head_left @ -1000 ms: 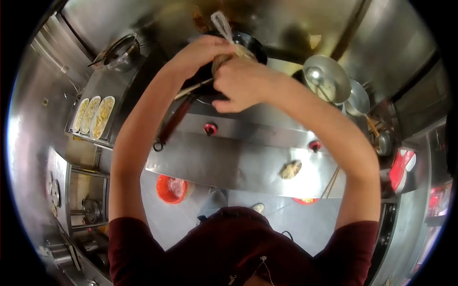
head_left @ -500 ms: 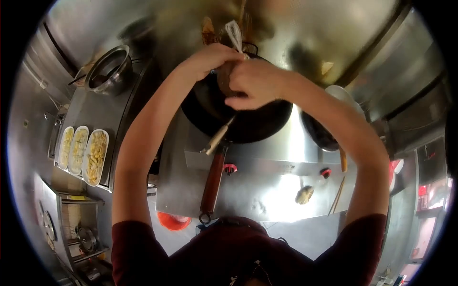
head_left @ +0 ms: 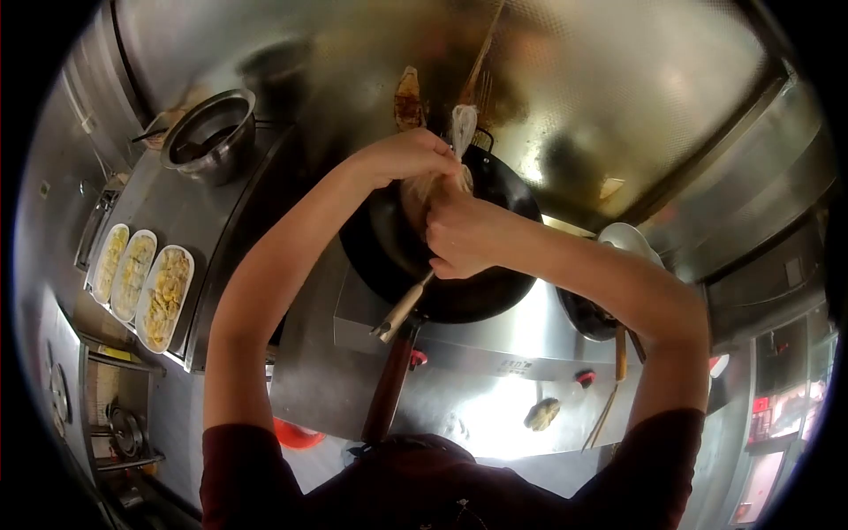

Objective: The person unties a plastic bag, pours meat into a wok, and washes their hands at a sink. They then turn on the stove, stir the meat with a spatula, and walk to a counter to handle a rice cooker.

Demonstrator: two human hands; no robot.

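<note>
**Hands over the wok, seen from the head camera.** A clear bag (head_left: 462, 119) is held above the black wok (head_left: 521, 208), which is set on the steel range (head_left: 495, 340). The left hand (head_left: 411, 157) is curled over the bag from the far side, its fingers closed on the plastic just below the twisted neck. The right hand (head_left: 464, 234) is clenched on the bag's lower part from the near side. Pale strands (head_left: 422, 187), seemingly noodles, are seen between the two hands, directly over the wok's bowl. Whether any have reached the pan cannot be told.

A metal-handled utensil (head_left: 402, 309) is propped on the wok's near rim, beside the wooden wok handle (head_left: 389, 393). Both are left untouched.

The step in hand is judged to be the emptying of the bag into the wok. A further move would call for the neck to be kept pinched while the lower part is squeezed or tipped. One hand would have to be freed before the utensil could be taken up.

To the left, a pot (head_left: 210, 132) and three oval dishes (head_left: 163, 296) of food are set on the counter. To the right, a second pan (head_left: 587, 318) and chopsticks (head_left: 605, 415) are shown, well apart from the hands.
</note>
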